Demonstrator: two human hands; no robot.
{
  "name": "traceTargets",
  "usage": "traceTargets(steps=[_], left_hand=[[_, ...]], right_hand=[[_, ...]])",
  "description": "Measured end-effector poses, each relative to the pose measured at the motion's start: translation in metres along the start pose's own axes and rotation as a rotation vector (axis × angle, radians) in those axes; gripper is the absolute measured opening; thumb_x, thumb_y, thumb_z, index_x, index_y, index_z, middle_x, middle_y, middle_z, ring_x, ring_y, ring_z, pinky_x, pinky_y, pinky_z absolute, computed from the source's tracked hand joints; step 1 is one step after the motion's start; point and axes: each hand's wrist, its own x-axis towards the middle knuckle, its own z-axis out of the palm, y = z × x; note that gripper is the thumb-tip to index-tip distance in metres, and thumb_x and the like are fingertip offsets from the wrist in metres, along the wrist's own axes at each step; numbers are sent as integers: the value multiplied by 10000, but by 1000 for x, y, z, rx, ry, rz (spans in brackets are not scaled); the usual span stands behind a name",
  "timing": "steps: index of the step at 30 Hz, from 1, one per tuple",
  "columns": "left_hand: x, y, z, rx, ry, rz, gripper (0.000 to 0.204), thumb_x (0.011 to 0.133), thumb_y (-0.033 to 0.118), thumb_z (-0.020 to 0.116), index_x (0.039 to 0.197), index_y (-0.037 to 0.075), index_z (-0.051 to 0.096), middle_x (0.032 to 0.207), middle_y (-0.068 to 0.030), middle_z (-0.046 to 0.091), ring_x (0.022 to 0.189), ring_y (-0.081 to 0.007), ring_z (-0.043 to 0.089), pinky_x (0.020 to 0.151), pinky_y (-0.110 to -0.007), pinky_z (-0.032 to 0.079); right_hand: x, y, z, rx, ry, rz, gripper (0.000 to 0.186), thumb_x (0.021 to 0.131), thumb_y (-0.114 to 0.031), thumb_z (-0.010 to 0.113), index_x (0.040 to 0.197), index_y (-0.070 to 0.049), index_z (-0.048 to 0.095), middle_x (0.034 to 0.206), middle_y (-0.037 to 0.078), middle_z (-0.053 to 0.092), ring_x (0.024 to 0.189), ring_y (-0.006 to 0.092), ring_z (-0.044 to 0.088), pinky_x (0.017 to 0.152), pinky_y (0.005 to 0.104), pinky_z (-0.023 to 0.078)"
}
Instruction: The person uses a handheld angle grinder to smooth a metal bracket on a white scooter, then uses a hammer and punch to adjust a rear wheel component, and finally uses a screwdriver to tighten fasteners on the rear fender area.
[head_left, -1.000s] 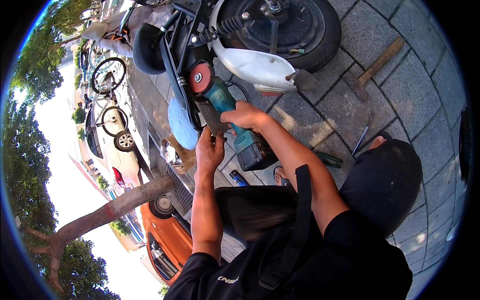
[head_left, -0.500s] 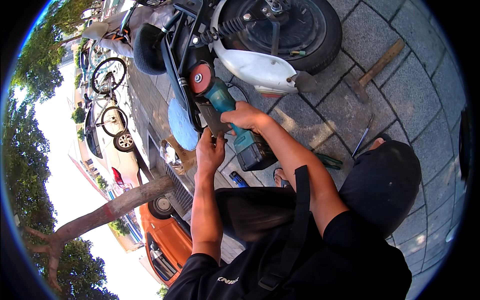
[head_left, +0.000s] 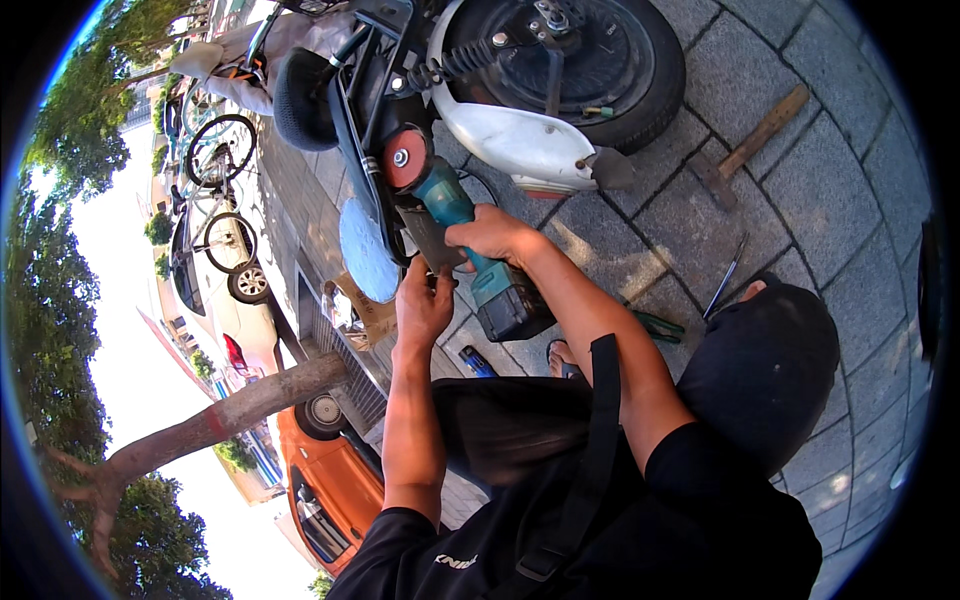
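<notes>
My right hand [head_left: 492,234] is wrapped round the body of a teal cordless angle grinder [head_left: 445,197], with its black battery [head_left: 516,311] toward me. The grinder's red disc [head_left: 404,160] lies close against the dark frame of a two-wheeler; whether it touches cannot be seen. My left hand [head_left: 424,304] is closed at the lower edge of a dark flat plate [head_left: 427,238], its fingers pinching there. Beside the plate is a pale blue oval panel [head_left: 366,250]. Just beyond the grinder is a white rear mudguard [head_left: 515,140] under the black wheel [head_left: 655,70].
A hammer [head_left: 745,150] lies on the paving at the right, with a screwdriver [head_left: 726,275] and green-handled pliers [head_left: 658,326] nearer me. A blue-and-black object [head_left: 478,361] rests by my foot. A cardboard box [head_left: 368,312], a tree trunk [head_left: 240,405] and parked cars stand left.
The view has shifted very slightly. Both hands, the grinder and the plate keep nearly the same places relative to the two-wheeler.
</notes>
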Motion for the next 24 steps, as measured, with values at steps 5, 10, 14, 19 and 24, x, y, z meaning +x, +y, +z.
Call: traceTargets(steps=[5, 10, 14, 19, 24], left_hand=[[0, 5, 0, 153, 37, -49, 249, 1031, 230, 681, 1186, 37, 651, 844, -228, 734, 774, -419, 731, 703, -501, 551], [-4, 43, -20, 35, -389, -300, 398, 1067, 263, 695, 1296, -59, 643, 998, -169, 788, 981, -214, 775, 838, -352, 590], [-29, 79, -34, -802, -541, -136, 1072, 918, 406, 890, 1626, -132, 291, 1516, -242, 584, 1390, -263, 583, 1186, -365, 444], [-31, 127, -35, -508, -330, -51, 923, 787, 352, 997, 1456, -90, 539, 1260, -137, 702, 1170, -183, 652, 1051, -345, 519], [-37, 99, -47, -575, -539, -6, 540, 838, 206, 917, 1267, -31, 691, 1098, -52, 732, 1056, -145, 657, 972, -318, 527]], right_hand=[[-13, -1, 2, -266, 118, -24, 421, 807, -258, 767, 977, 121, 697, 867, 200, 743, 682, 262, 742, 618, 416, 590], [-67, -37, -5, -424, 338, -175, 548, 818, -294, 777, 1131, 122, 605, 921, 234, 742, 727, 278, 753, 744, 414, 605], [-91, -58, 7, -703, 579, -491, 562, 864, -319, 856, 1173, 66, 588, 961, 151, 728, 775, 188, 726, 705, 364, 595], [-115, -81, 46, -32, 155, -574, 550, 1046, -489, 711, 1195, 33, 622, 1027, 147, 743, 843, 234, 746, 752, 363, 614], [-104, -69, 41, 465, -370, -394, 595, 1068, -523, 633, 1327, 13, 628, 1150, 175, 741, 960, 295, 753, 857, 444, 642]])
